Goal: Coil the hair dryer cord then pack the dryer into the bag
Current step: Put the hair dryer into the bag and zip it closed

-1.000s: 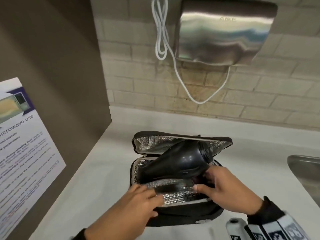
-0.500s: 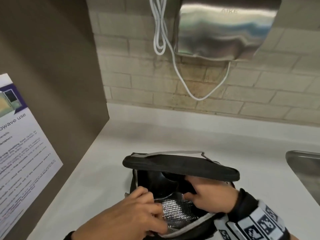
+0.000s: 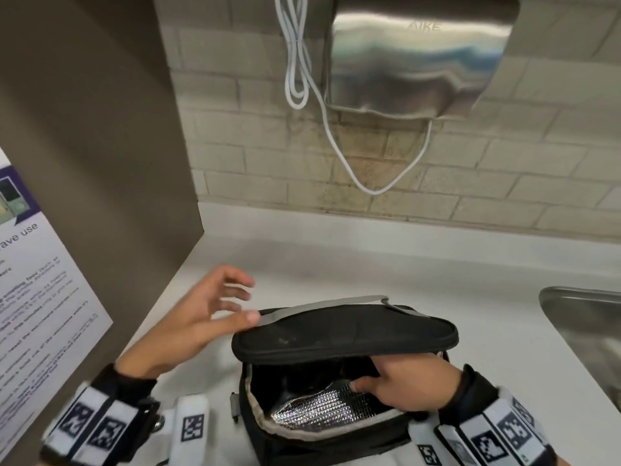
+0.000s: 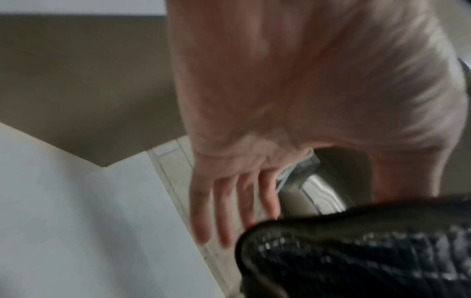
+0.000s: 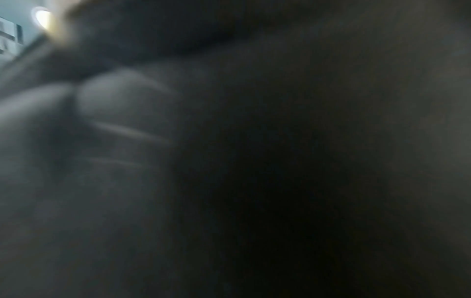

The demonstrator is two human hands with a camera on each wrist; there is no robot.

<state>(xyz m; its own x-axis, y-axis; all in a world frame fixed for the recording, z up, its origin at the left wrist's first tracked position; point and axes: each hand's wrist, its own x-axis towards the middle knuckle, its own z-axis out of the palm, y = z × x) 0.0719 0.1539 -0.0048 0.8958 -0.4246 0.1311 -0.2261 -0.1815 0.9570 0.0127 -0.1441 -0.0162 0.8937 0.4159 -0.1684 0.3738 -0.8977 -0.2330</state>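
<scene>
A black bag point(image 3: 336, 438) with silver lining point(image 3: 322, 408) stands on the white counter point(image 3: 369, 270). Its lid point(image 3: 346, 331) hangs half closed over the opening. The hair dryer shows only as a dark shape point(image 3: 292, 378) inside, and its cord is hidden. My left hand point(image 3: 247, 302) is spread to the left of the lid, its thumb touching the lid's edge. The left wrist view shows that hand point(image 4: 237, 201) with straight fingers beside the lid point(image 4: 356, 252). My right hand point(image 3: 410, 381) reaches into the bag under the lid, thumb on the lining and fingers hidden. The right wrist view is dark.
A steel hand dryer point(image 3: 416, 58) hangs on the brick wall with a looped white cord point(image 3: 295, 62) beside it. A steel sink point(image 3: 584, 317) lies at the right edge. A brown partition point(image 3: 100, 163) with a paper notice point(image 3: 33, 314) closes the left side.
My left hand has left the bag's front rim, risen to the lid's left edge and spread out. The lid has come down over the dryer. My right hand stays inside the bag.
</scene>
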